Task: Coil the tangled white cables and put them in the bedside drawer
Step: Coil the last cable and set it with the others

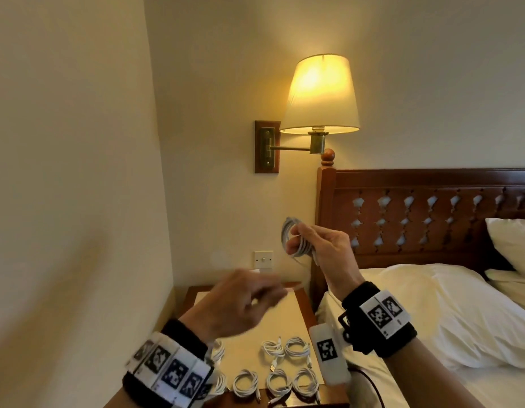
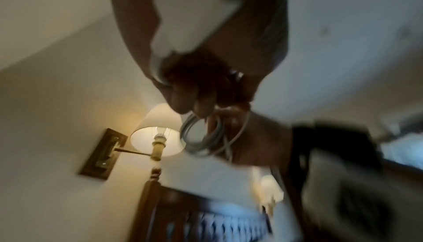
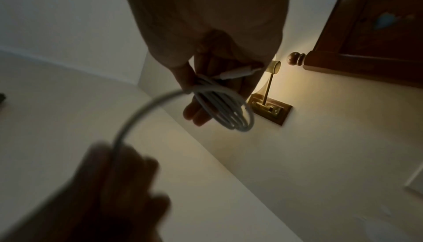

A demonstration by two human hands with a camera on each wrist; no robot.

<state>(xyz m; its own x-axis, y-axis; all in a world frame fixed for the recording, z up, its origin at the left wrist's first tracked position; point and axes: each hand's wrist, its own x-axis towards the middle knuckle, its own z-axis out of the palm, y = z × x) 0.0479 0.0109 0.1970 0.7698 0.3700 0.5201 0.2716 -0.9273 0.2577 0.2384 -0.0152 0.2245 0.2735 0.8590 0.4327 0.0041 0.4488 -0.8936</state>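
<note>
My right hand (image 1: 299,244) is raised in front of the wall and grips a part-wound coil of white cable (image 1: 289,235). The right wrist view shows the coil (image 3: 225,109) lying across my fingers (image 3: 196,113) with its plug pinned under the thumb. A loose strand (image 3: 146,106) arcs from the coil down to my left hand (image 3: 119,170), which holds it. In the head view the left hand (image 1: 264,293) is blurred, lower and left of the right. Several coiled white cables (image 1: 296,347) lie on the bedside table (image 1: 295,307). No drawer is in view.
A lit wall lamp (image 1: 321,95) hangs above the hands. The wooden headboard (image 1: 417,207) and the bed with white bedding (image 1: 432,307) are to the right. A wall switch (image 1: 263,259) sits behind the table, and a wall closes the left side.
</note>
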